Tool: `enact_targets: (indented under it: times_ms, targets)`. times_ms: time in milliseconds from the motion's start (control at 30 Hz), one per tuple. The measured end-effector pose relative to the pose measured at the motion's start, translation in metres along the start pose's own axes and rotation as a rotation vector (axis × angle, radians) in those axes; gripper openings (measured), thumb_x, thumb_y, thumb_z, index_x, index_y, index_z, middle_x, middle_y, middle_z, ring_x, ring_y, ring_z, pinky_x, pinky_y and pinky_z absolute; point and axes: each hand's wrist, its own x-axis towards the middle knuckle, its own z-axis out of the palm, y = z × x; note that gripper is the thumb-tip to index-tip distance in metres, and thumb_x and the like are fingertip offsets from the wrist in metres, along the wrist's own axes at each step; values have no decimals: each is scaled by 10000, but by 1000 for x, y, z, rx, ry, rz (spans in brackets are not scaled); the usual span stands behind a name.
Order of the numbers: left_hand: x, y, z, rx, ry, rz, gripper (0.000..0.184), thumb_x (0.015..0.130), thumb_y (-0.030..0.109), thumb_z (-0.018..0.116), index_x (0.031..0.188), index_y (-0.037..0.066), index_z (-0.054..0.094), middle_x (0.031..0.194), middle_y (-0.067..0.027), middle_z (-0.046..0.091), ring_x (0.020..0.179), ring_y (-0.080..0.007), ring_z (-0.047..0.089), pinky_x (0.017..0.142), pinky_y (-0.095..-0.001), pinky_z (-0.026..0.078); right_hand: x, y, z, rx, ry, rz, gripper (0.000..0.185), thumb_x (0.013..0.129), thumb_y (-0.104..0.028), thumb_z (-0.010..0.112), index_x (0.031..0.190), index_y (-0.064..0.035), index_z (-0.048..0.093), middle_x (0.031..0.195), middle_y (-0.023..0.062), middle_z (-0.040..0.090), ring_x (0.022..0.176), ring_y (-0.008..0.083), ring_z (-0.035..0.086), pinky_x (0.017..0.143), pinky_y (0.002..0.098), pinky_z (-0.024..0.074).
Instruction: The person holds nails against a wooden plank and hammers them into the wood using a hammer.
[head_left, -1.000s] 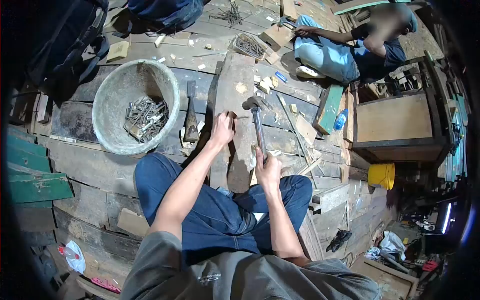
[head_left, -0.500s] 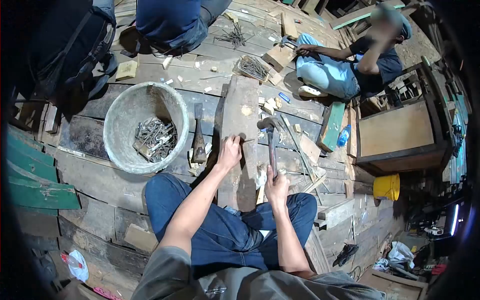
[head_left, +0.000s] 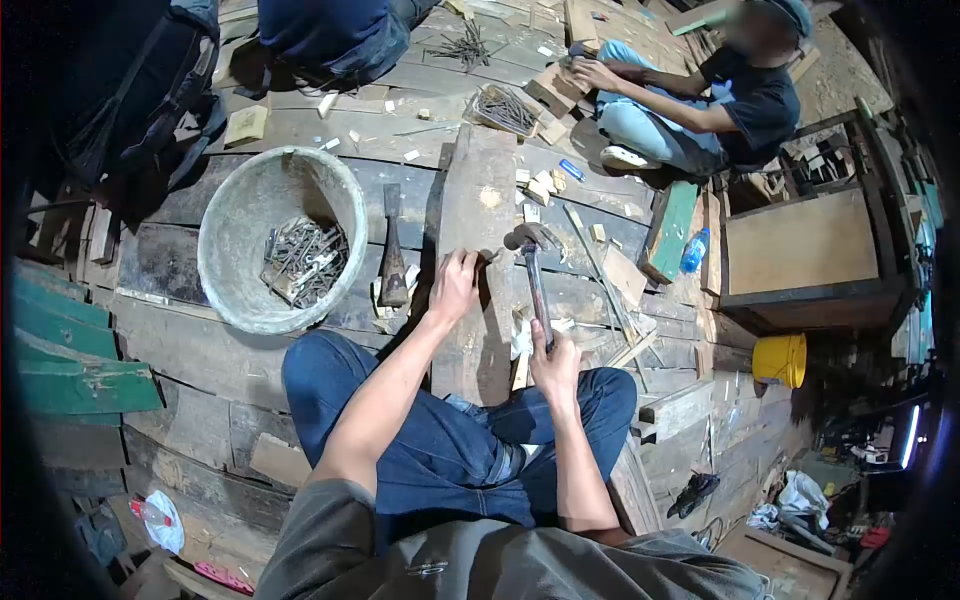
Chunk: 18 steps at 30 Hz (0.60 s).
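Right hand [head_left: 556, 366] closed round handle of hammer [head_left: 536, 288], head beyond the fingers, left hand [head_left: 455, 288] pinching thin nail [head_left: 493, 254] over plank [head_left: 474, 190], nail projecting rightward from fingertips, near hammer head.

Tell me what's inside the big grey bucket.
The bucket holds a heap of mostly nail-like metal pieces at its bottom. Whatever lies beneath the top layer is covered.

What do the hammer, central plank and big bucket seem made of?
Hammer: dull metal, by its dark claw head; the glinting handle is perhaps metal too. Central plank: unfinished wood, from its rough, weathered brown surface. Big bucket: probably plastic, matte, from its thick, stained wall.
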Motion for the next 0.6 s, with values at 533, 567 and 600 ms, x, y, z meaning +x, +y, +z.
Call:
enact_targets:
  times_ms: [533,567,600]
  targets:
    - [5,3,3,-76,171,-6,126,875,7,596,969,-37,667,898,-223,608,838,-426,620,752,-482,505,6,13,24,15,-20,-3,496,977,-391,590,843,80,669,636,306,587,639,461,652,577,507,480]
    - [5,4,2,-72,171,-4,130,877,14,591,973,-33,665,905,-221,605,841,-424,621,756,-480,505,8,13,27,17,-10,-24,493,976,-385,590,842,82,669,650,313,592,653,471,652,583,510,482]
    - [5,4,1,-100,163,7,144,861,-10,582,975,-43,663,892,-223,603,844,-423,622,761,-479,507,11,11,29,-8,-69,17,493,976,-373,589,836,94,662,663,317,596,667,476,652,590,511,486]
